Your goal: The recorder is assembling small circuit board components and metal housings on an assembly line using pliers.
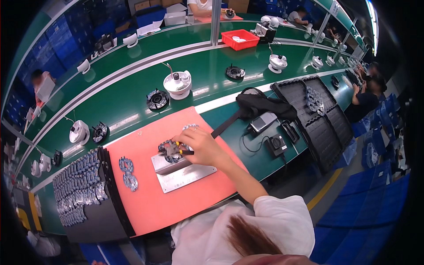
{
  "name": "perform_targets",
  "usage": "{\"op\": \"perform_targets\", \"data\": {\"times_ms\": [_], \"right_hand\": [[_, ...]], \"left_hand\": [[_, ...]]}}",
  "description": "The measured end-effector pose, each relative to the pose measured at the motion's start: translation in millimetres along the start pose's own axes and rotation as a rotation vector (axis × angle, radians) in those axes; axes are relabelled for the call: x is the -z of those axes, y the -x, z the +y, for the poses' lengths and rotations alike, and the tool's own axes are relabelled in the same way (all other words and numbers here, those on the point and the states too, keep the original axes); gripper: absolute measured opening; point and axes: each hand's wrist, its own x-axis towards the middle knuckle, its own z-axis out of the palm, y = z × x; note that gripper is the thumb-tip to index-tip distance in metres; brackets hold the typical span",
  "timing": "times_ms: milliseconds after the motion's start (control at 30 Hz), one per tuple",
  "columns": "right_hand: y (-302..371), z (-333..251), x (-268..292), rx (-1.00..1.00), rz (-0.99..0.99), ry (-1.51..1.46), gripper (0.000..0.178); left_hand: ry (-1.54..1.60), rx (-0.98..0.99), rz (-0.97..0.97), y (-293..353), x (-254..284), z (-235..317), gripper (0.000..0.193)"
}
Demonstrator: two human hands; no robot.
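Observation:
My right hand (pixel 201 143) is closed round a pair of small pliers (pixel 187 152) with yellow and black handles. The pliers are at a ring-shaped circuit board (pixel 164 147) on top of a silver metal fixture (pixel 185 179). Whether their jaws touch the board is too small to tell. Just beyond my hand, another circuit board piece (pixel 190 126) lies partly covered on the pink mat (pixel 145 212). A joined pair of ring-shaped boards (pixel 128 174) rests on the mat to the left of the fixture. My left hand is not visible.
At the left, a black tray (pixel 112 198) carries rows of boards (pixel 79 185). On the green conveyor (pixel 128 75) stand white housings (pixel 178 84) and black round parts (pixel 157 100). To the right are a black bag (pixel 260 104), a small device (pixel 276 145) and a black crate (pixel 327 123).

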Motion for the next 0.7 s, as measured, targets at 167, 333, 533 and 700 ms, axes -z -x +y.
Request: {"op": "perform_targets", "data": {"times_ms": [167,333,533,700], "right_hand": [[7.8,-13.1,-20.0,-0.145,0.311,-0.059,0.045],[28.4,8.2,-44.3,-0.166,0.532,0.028,0.038],[39.6,12.4,-43.9,-0.235,0.552,0.009,0.043],[40.3,9.6,-44.6,-0.274,0.550,-0.027,0.044]], "left_hand": [[0.506,-0.229,-0.345,44.0,-78.3,130.0,0.026],[0.350,-0.367,-0.863,89.7,-213.5,174.9,0.034],[-0.268,-0.682,-0.792,126.9,-271.7,140.4,0.049],[-0.294,-0.694,-0.785,124.4,-269.6,139.4,0.046]]}}
